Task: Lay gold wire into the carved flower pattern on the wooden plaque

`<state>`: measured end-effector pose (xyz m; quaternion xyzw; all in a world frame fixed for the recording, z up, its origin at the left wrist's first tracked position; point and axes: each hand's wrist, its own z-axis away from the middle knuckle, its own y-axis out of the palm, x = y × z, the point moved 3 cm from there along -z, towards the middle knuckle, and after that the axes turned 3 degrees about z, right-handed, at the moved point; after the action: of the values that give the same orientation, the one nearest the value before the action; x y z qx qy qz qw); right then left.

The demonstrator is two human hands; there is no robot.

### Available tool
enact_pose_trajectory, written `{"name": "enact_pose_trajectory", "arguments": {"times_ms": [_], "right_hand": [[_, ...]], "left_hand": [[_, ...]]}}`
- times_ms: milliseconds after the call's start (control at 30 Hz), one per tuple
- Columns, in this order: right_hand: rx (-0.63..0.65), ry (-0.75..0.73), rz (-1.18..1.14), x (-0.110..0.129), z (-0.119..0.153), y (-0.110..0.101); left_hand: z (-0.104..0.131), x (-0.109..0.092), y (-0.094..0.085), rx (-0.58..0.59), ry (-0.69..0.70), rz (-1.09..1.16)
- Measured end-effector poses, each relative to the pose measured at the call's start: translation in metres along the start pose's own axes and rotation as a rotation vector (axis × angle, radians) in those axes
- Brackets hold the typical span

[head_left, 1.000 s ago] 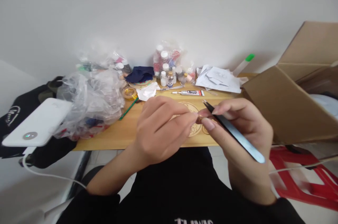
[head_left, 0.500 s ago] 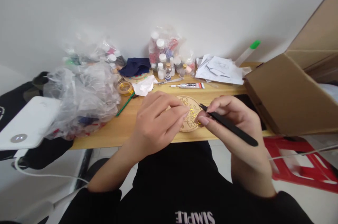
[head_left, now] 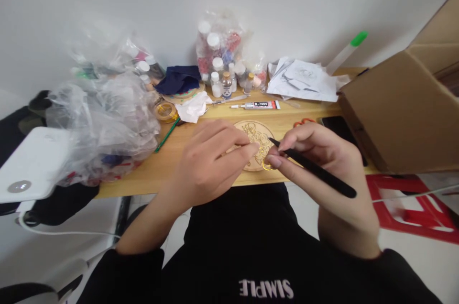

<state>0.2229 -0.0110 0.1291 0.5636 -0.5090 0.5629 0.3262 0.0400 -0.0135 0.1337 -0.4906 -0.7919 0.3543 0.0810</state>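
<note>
Black tweezers rest across my right hand, their tips pointing left over a round wooden disc with a carved line pattern. Between that hand's thumb and forefinger, a curl of thin gold wire sticks out. My left hand is closed in a pinch above the disc, its fingertips near the right thumb. What it holds is hidden behind the fingers. Both hands cover parts of the disc, which lies near the table's front edge.
Behind the disc lies a B-7000 glue tube, with small bottles beyond. Plastic bags, a tape roll and a green pencil are at left. Papers, a phone, orange-handled scissors and a cardboard box occupy the right.
The view has shifted slightly. The gold wire, seen before as several curls between my hands, now shows as a loop below the right thumb. Both hands keep much the same pose.
</note>
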Motion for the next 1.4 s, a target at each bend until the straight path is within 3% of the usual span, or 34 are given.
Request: {"name": "enact_pose_trajectory", "arguments": {"times_ms": [233, 600, 1100, 1400], "right_hand": [[-0.066, 0.040, -0.082, -0.006, -0.001, 0.004], [-0.113, 0.096, -0.171, -0.013, -0.004, 0.010], [-0.122, 0.087, -0.220, -0.015, -0.005, 0.013], [-0.126, 0.069, -0.246, -0.019, -0.004, 0.015]], "left_hand": [[-0.001, -0.003, -0.001, -0.101, -0.032, -0.098], [0.002, -0.005, 0.000, -0.167, -0.024, -0.141], [0.008, -0.003, 0.007, -0.168, -0.138, -0.029], [0.009, -0.003, 0.011, -0.166, -0.098, -0.001]]}}
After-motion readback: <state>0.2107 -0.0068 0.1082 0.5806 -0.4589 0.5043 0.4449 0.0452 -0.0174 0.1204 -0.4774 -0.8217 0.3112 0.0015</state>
